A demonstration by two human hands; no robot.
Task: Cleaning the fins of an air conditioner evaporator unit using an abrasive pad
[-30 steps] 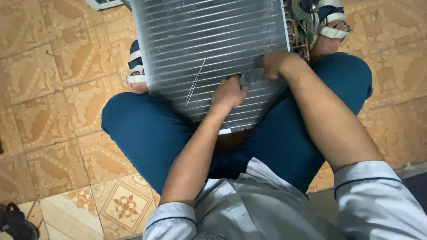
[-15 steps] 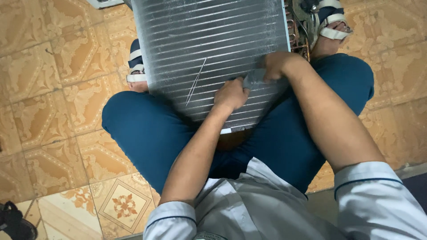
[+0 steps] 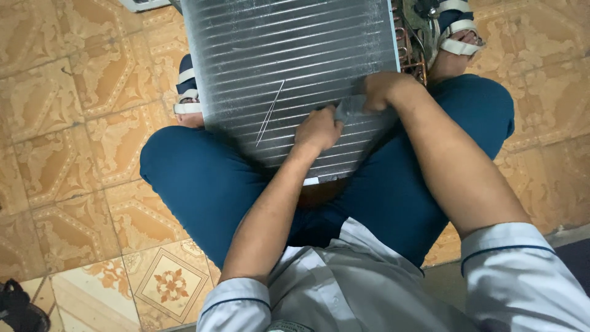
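Observation:
A silver finned coil panel [image 3: 276,55] leans between my knees, its lower edge near my lap. My left hand [image 3: 316,130] is closed on one end of a small grey tool [image 3: 349,109] pressed flat against the fins. My right hand [image 3: 382,91] grips the other end of the same tool near the panel's right side. A thin scratch mark [image 3: 270,112] crosses the fins left of my hands. Copper tubing [image 3: 410,52] shows at the panel's right edge.
I sit on a patterned tan tile floor [image 3: 74,123] in blue trousers, with sandalled feet [image 3: 187,92] either side of the panel. A dark shoe [image 3: 18,307] lies at the lower left corner. A white object [image 3: 144,5] pokes in at the top.
Both hands with the grey tool have shifted slightly on the fins; the panel and my legs have stayed put.

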